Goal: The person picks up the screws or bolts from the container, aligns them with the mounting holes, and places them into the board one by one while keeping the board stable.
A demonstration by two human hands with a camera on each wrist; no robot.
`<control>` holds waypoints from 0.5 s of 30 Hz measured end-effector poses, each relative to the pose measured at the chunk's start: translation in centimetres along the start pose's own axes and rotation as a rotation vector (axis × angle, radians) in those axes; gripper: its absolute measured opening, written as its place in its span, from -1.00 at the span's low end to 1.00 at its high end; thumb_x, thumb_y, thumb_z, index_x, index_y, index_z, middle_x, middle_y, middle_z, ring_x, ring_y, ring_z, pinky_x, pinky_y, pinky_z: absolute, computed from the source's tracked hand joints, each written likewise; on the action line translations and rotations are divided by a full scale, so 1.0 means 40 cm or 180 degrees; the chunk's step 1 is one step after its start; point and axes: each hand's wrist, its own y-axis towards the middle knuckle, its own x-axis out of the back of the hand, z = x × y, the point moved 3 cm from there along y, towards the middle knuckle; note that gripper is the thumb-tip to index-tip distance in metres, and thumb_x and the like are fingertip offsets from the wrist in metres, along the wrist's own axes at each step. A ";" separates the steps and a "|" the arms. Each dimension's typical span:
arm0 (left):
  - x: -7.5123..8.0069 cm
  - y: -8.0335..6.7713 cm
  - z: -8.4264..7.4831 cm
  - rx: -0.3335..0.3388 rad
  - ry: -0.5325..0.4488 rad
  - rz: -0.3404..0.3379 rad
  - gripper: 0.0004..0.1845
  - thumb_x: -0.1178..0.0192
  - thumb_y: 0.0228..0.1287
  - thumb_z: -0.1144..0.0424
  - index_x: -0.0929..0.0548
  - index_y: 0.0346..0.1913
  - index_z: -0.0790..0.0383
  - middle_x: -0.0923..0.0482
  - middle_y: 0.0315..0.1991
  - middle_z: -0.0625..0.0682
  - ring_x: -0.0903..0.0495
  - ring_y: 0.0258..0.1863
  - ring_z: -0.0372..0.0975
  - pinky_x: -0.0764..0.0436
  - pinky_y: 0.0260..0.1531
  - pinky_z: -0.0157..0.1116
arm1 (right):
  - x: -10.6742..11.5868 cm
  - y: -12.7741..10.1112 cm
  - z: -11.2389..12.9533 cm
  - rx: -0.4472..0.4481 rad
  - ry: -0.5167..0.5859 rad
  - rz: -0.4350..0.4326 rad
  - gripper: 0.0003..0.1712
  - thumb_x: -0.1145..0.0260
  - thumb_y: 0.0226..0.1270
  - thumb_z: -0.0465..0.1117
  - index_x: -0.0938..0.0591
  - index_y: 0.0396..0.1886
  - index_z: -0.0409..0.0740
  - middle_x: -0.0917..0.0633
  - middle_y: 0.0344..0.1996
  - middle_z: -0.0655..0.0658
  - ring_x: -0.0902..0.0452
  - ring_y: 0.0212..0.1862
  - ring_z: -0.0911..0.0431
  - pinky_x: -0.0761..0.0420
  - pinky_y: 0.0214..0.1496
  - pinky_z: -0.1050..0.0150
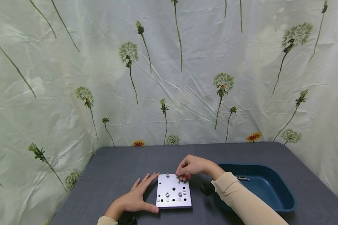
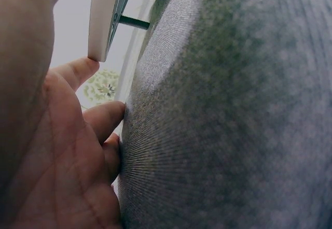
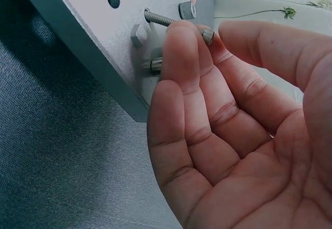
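A silver metal plate [image 1: 174, 203] with several holes lies in front of me, socket head screws [image 1: 167, 195] standing in some of them. My left hand [image 1: 139, 195] is spread along its left side, thumb at the near corner and index fingertip at the far one. At the plate's far right part, my right hand [image 1: 189, 167] holds another socket head screw [image 3: 208, 36] by its head between thumb and fingers. Its threaded shank is tilted, with the tip in a hole. In the left wrist view, dark threaded shanks [image 2: 134, 22] stick out beneath the raised plate.
A dark blue tray [image 1: 291, 203] stands to the right, under my right forearm, with several loose screws [image 1: 243, 179] inside. Grey cloth [image 1: 124, 162] covers the table. A flower-patterned curtain [image 1: 191, 93] hangs behind it.
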 end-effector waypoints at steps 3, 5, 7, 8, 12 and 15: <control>-0.001 0.001 0.000 -0.0018 0.0002 -0.0015 0.29 -0.64 0.10 -0.19 -0.03 0.77 -0.11 0.00 0.78 0.12 0.16 0.76 0.28 0.30 0.52 0.57 | 0.001 -0.001 0.002 0.0005 -0.0009 0.0000 -0.77 -0.30 0.59 -0.25 -0.85 -0.09 -0.25 -0.83 -0.41 -0.07 -0.69 -0.37 0.23 -0.73 -0.24 0.29; -0.002 0.002 -0.001 -0.0031 0.0004 -0.0025 0.29 -0.64 0.10 -0.17 -0.04 0.77 -0.09 0.00 0.78 0.12 0.17 0.76 0.28 0.30 0.52 0.57 | 0.002 -0.002 0.004 0.0005 -0.0013 -0.0001 -0.77 -0.31 0.59 -0.25 -0.85 -0.09 -0.25 -0.83 -0.41 -0.06 -0.69 -0.37 0.23 -0.73 -0.24 0.28; -0.002 0.002 -0.002 -0.0038 0.0000 -0.0037 0.29 -0.65 0.09 -0.16 -0.05 0.77 -0.08 -0.01 0.78 0.13 0.16 0.76 0.29 0.31 0.52 0.57 | 0.002 -0.003 0.006 0.0000 -0.0011 0.0001 -0.77 -0.31 0.59 -0.25 -0.85 -0.10 -0.25 -0.83 -0.41 -0.06 -0.69 -0.38 0.23 -0.73 -0.24 0.27; -0.002 0.002 -0.002 -0.0038 -0.0003 -0.0040 0.29 -0.65 0.09 -0.15 -0.05 0.77 -0.08 -0.01 0.78 0.13 0.16 0.76 0.29 0.31 0.52 0.57 | 0.002 -0.003 0.006 -0.0003 -0.0014 0.0002 -0.77 -0.31 0.59 -0.25 -0.85 -0.10 -0.25 -0.83 -0.41 -0.06 -0.69 -0.38 0.23 -0.73 -0.23 0.27; -0.001 0.000 -0.004 -0.0026 -0.0021 -0.0036 0.29 -0.66 0.09 -0.15 -0.05 0.77 -0.08 -0.01 0.78 0.13 0.17 0.76 0.29 0.32 0.53 0.56 | 0.001 -0.003 0.006 -0.0005 -0.0019 0.0009 -0.77 -0.31 0.59 -0.25 -0.85 -0.10 -0.26 -0.83 -0.41 -0.06 -0.69 -0.38 0.24 -0.73 -0.24 0.27; -0.001 -0.001 -0.005 -0.0019 -0.0023 -0.0027 0.29 -0.65 0.09 -0.16 -0.04 0.77 -0.08 0.00 0.78 0.13 0.17 0.76 0.29 0.32 0.53 0.56 | 0.000 -0.003 0.007 -0.0002 -0.0019 0.0020 -0.77 -0.32 0.59 -0.24 -0.85 -0.10 -0.26 -0.83 -0.41 -0.06 -0.69 -0.38 0.24 -0.73 -0.24 0.28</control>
